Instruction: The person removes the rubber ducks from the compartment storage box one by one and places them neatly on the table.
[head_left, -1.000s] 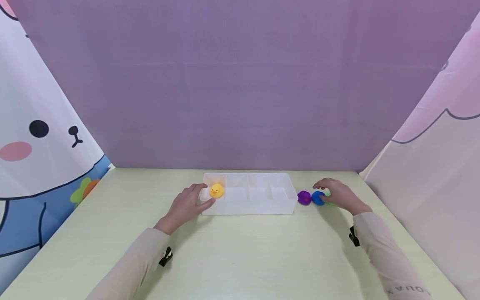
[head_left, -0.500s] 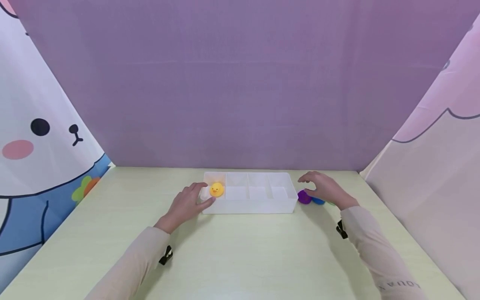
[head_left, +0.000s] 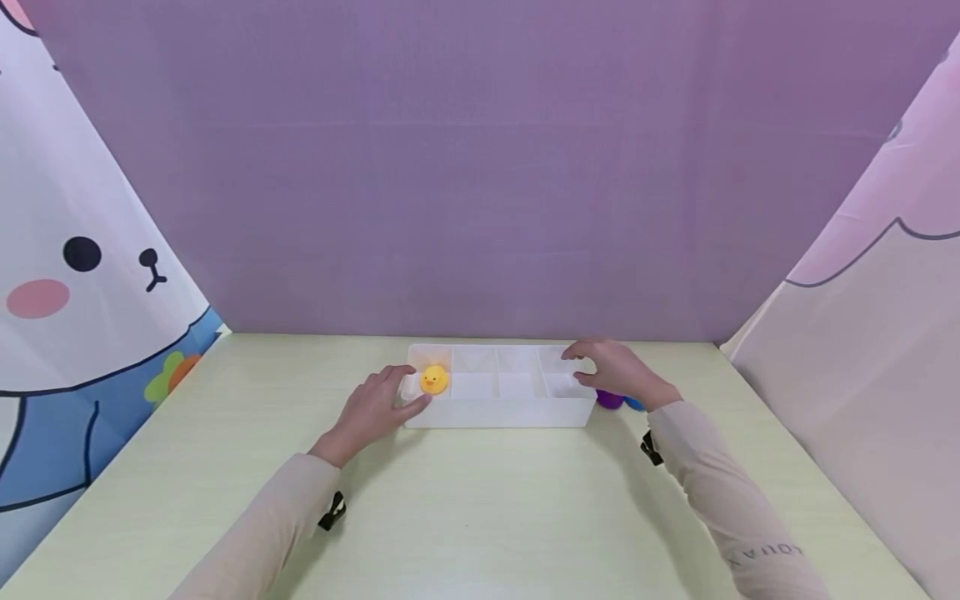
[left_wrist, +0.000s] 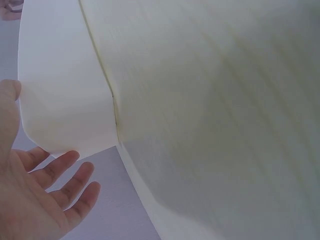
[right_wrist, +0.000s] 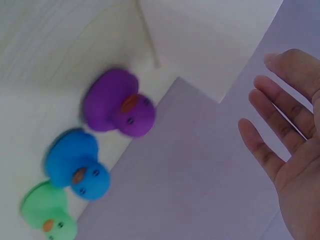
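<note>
My left hand holds the left end of a white divided box, thumb on the front rim and fingers at the end wall. A yellow rubber duck sits in its leftmost compartment. My right hand hovers over the box's right end with nothing in it, fingers apart. Beneath it and just right of the box, a purple rubber duck, a blue one and a light green one stand in a row in the right wrist view. In the head view the hand mostly hides them.
The pale wooden table stretches in front of the box. A purple cloth backdrop rises behind, and printed cloths hang at both sides.
My right hand has moved left from above the blue and green ducks, past the purple one, to the box's right end. The left hand, box and yellow duck have stayed put.
</note>
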